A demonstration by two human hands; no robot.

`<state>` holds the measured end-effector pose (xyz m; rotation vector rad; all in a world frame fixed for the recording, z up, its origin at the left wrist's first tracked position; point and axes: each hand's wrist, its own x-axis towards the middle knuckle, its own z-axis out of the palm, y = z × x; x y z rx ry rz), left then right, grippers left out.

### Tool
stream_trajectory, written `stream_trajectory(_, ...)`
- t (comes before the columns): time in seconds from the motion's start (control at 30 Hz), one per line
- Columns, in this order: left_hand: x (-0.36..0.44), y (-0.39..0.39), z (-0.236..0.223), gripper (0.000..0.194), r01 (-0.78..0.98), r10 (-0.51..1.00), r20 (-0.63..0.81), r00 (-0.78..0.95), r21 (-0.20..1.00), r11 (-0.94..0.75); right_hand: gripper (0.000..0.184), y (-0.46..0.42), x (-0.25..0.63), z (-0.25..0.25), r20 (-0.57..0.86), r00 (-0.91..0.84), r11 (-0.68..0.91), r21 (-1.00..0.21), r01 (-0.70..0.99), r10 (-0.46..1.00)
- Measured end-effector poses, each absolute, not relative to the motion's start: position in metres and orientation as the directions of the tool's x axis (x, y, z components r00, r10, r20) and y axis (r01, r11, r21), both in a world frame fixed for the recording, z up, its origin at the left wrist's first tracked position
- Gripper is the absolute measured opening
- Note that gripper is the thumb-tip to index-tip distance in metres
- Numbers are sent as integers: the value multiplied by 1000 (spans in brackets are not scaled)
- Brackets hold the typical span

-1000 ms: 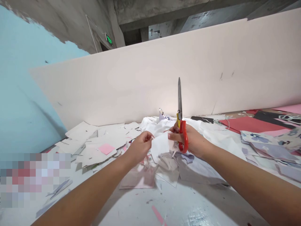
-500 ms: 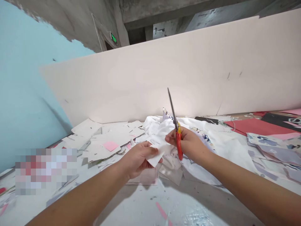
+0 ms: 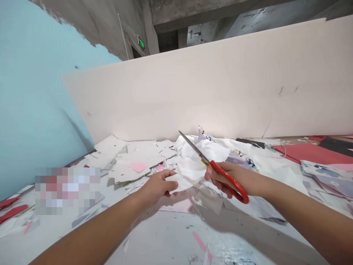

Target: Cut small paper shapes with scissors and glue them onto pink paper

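A crumpled white cloth point(image 3: 190, 167) lies in the middle of the table, its near edge raised between my hands. At its left end my left hand point(image 3: 156, 187) pinches the edge between thumb and fingers. My right hand point(image 3: 244, 178) is closed around a pair of scissors point(image 3: 228, 178) with red handles and a yellow part near the pivot. The metal blades point up and left above the cloth and look closed. The right fingertips are at the cloth's right end; whether they grip it too, I cannot tell. A floral lilac piece point(image 3: 238, 160) lies behind this hand.
White paper or card pieces point(image 3: 132, 165) with a pink scrap point(image 3: 138, 166) are piled at the left. Red sheets point(image 3: 311, 152) and floral pieces point(image 3: 331, 178) lie at the right. A tall pale board point(image 3: 193, 92) stands behind. A pink strip point(image 3: 202, 244) lies in front.
The scissors have swung from nearly upright to slanting left across the cloth. My hands are farther apart, with the cloth edge stretched between them. The view has turned slightly left.
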<state>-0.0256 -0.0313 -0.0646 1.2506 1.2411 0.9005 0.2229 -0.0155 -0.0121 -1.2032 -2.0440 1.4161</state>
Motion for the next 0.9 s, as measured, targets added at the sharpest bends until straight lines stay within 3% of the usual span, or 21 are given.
stream_trajectory(0.2, -26, -36, -70, 18, 130, 992, -108, 60, 987, 99, 36, -26, 219, -12, -201, -563, 12, -936, 351, 802)
stream_trajectory(0.47, -32, -35, -85, 25, 8, 991, -78, 112, 997, 77, 24, -44, 216, -15, -254, -513, 88, -830, 551, 820)
stream_trajectory(0.63, -30, -37, -84, 24, 14, 987, -122, 104, 993, 121, 24, -59, 219, -7, -397, -447, -16, -761, 648, 801)
stream_trajectory(0.9, -28, -38, -80, 31, -21, 994, -106, 0, 994, 106, 38, -58, 233, -36, -270, -580, 100, -845, 526, 769)
